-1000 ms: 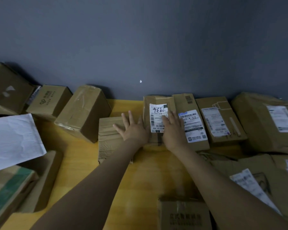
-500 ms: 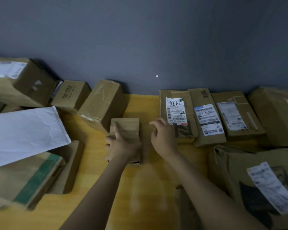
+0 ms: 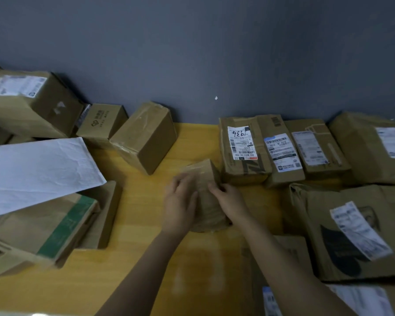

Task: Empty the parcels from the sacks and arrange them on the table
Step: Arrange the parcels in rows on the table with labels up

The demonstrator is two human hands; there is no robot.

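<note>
**Small parcel held in both hands, ready to join the row**

The fingers (image 3: 178, 182) of the left hand (image 3: 180, 201) were bent round the left side of the small parcel (image 3: 204, 174). The right hand (image 3: 233, 202) pinched its right edge. It was a bit blurry there, but both hands had hold of it.

The small parcel sat between the two hands, tipped up, with its far end lifted off the yellow counter (image 3: 146, 258).

Just past the right fingers, a row of parcels stood by the wall. The nearest was the labelled parcel (image 3: 242, 151) with numbers written by hand.

Past the left fingers, a plain box (image 3: 144, 135) lay crooked. Further left was a white packet (image 3: 37, 172) on more boxes. No sack showed.

The step looked like arranging, not emptying. Next, the small parcel likely needed turning flat and a gentle push into the bare spot beside the labelled parcel, without bumping the row.
</note>
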